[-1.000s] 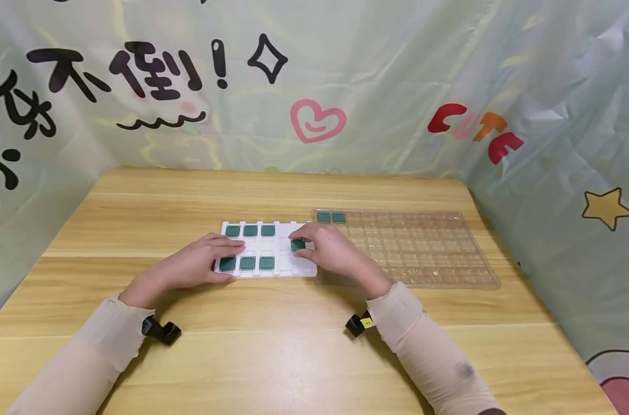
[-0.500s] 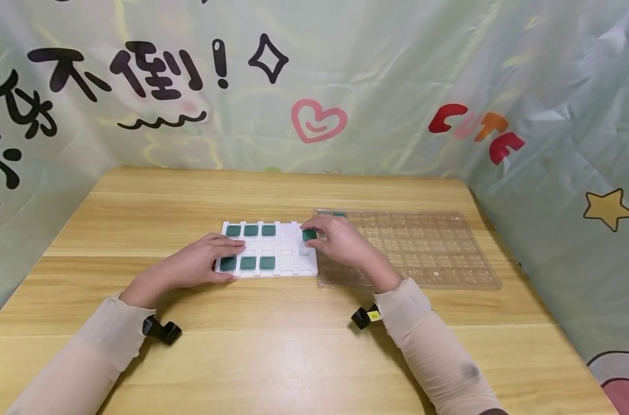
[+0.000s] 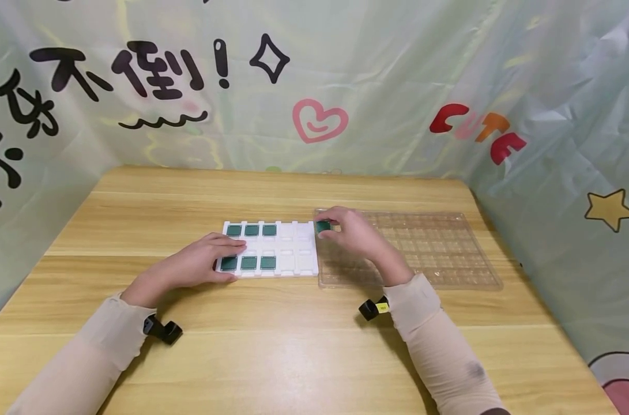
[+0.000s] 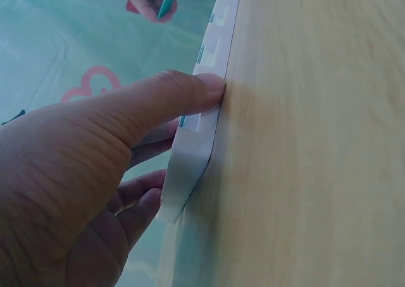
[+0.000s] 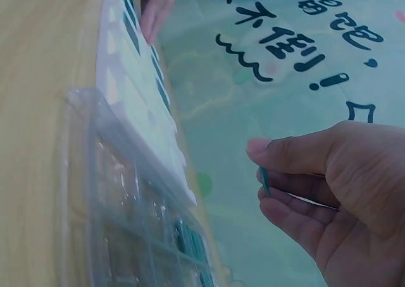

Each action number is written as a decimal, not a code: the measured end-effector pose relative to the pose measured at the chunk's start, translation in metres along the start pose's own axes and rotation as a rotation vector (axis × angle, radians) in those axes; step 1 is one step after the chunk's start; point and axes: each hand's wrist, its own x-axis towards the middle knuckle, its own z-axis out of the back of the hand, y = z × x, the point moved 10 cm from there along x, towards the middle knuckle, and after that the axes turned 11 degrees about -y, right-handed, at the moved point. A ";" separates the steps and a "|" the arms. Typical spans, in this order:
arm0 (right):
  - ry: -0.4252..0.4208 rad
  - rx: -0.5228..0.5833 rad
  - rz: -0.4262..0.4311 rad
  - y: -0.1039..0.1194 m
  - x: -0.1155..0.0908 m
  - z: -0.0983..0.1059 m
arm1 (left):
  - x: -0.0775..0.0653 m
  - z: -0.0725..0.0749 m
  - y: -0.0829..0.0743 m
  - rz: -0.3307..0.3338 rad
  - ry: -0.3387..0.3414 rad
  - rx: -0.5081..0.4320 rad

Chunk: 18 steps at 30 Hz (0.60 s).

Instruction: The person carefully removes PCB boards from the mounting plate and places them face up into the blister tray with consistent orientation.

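My right hand [image 3: 358, 233] pinches a small square green circuit chip [image 3: 323, 226] between thumb and fingers, over the left end of the clear plastic tray [image 3: 418, 249]. Seen edge-on in the right wrist view, the chip [image 5: 264, 181] is up off the trays. With my left hand [image 3: 205, 258] I hold the left end of the white tray [image 3: 296, 248], the thumb [image 4: 205, 90] pressed on its near edge. Green chips lie in two rows there, a back row [image 3: 251, 230] and a front row [image 3: 249, 263]. Bare pockets show at its right end.
The two trays lie side by side on the wooden table [image 3: 272, 346], the clear one to the right. Green chips [image 5: 190, 241] sit in a corner of the clear tray, hidden behind my hand in the head view. A printed curtain [image 3: 376, 69] surrounds the table.
My right hand has carried the chip rightward and slightly back, from over the white tray's right end to over the clear tray. My left hand has stayed put on the white tray.
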 end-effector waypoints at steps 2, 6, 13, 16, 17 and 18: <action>0.001 0.005 -0.007 -0.003 0.001 0.002 | -0.001 0.001 0.001 0.003 -0.001 -0.001; -0.004 0.013 -0.039 -0.011 0.002 0.005 | -0.001 0.001 0.001 0.004 0.001 -0.003; -0.004 -0.014 -0.108 -0.032 0.003 0.008 | 0.000 0.001 0.000 0.005 0.004 -0.001; 0.004 -0.012 -0.133 -0.039 0.003 0.010 | 0.000 0.001 -0.001 0.005 0.004 -0.001; 0.005 -0.012 -0.138 -0.041 0.003 0.011 | 0.000 0.002 -0.001 0.006 0.004 -0.001; 0.008 -0.014 -0.141 -0.043 0.003 0.011 | 0.000 0.002 -0.001 0.008 0.005 -0.001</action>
